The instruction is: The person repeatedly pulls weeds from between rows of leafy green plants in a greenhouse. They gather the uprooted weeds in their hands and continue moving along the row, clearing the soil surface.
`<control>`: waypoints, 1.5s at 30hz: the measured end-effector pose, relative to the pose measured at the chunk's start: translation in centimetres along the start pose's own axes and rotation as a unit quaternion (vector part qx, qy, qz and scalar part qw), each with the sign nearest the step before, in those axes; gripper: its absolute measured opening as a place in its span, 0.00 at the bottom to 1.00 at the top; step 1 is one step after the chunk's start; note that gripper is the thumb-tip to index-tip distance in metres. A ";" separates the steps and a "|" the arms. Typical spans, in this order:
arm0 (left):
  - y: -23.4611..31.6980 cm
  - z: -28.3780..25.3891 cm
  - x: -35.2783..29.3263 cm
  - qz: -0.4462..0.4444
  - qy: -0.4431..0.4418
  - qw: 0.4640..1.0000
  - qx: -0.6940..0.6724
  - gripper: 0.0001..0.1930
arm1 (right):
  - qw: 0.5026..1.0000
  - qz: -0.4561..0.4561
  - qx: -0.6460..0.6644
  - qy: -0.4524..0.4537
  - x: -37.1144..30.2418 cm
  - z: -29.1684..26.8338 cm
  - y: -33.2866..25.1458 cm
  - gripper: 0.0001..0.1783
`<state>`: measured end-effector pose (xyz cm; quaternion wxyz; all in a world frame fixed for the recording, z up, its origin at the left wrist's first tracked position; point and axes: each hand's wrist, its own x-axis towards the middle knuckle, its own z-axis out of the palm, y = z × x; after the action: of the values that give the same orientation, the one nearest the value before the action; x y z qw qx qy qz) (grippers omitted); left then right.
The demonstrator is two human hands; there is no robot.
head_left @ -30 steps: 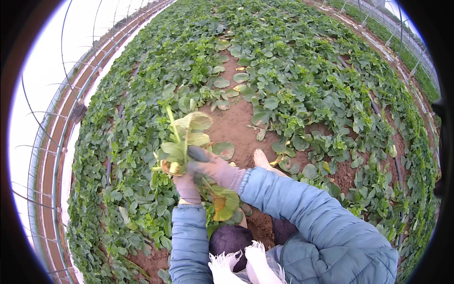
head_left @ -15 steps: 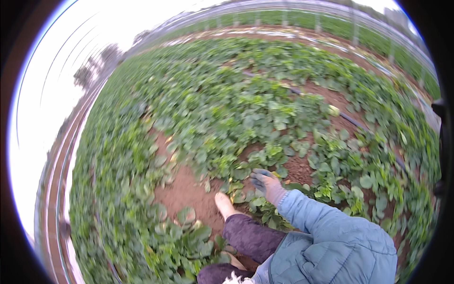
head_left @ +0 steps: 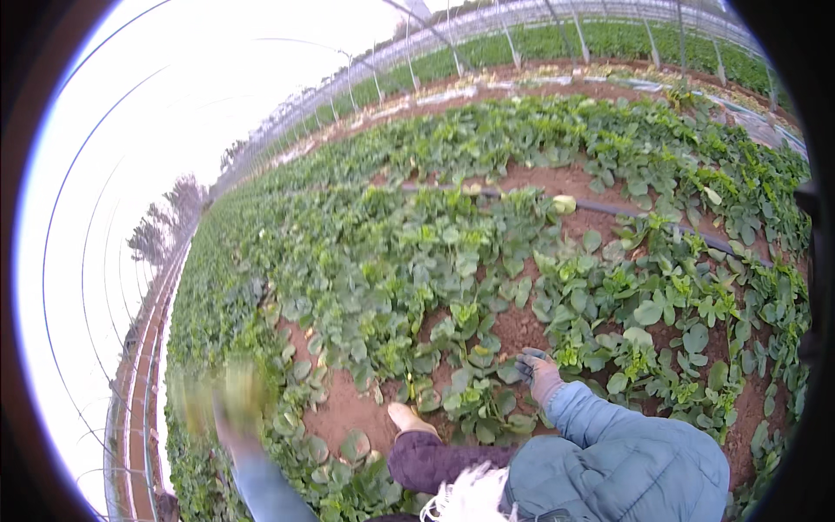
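Note:
My left hand (head_left: 224, 420) is raised over the plants at the left, smeared by motion. A blurred yellow-green bunch of leaves (head_left: 246, 391) is in its grip. My right hand (head_left: 541, 371), in a pale glove with dark fingers, hovers low among the green leafy plants (head_left: 474, 396) near the middle. Its fingers look slightly bent and apart, with nothing visible in them. A bare patch of reddish soil (head_left: 348, 413) lies between the hands, with my foot (head_left: 405, 418) on its right edge.
A dark irrigation hose (head_left: 609, 209) crosses the bed beyond my right hand, with a pale green roundish thing (head_left: 564, 204) lying against it. Leafy rows spread all round. Thin metal hoops and posts (head_left: 580, 35) line the far edge. A pale strip (head_left: 165, 365) borders the left.
My left hand has come into view at the left with the yellow-green bunch. My right hand has shifted right and slightly nearer. The view has turned and the foot sits lower in it.

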<state>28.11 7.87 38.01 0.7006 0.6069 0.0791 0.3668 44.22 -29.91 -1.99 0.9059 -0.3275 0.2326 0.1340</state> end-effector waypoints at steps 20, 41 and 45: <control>1.8 -17.1 -10.5 -0.120 0.109 0.987 -0.021 0.24 | 0.995 -0.057 -0.035 -0.078 -1.2 2.3 -0.8 0.14; -16.8 -36.0 -56.3 0.081 0.776 0.601 -0.176 0.20 | 0.835 -0.040 -0.339 -0.431 1.3 26.3 21.2 0.18; -18.0 -42.2 -57.6 0.077 0.832 0.523 -0.170 0.18 | 0.807 0.009 -0.347 -0.479 0.8 27.9 24.0 0.18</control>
<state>-29.19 6.28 -8.18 0.3754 -0.1010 0.5153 0.7638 44.69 6.46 3.73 0.7271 -0.5122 -0.2895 0.3537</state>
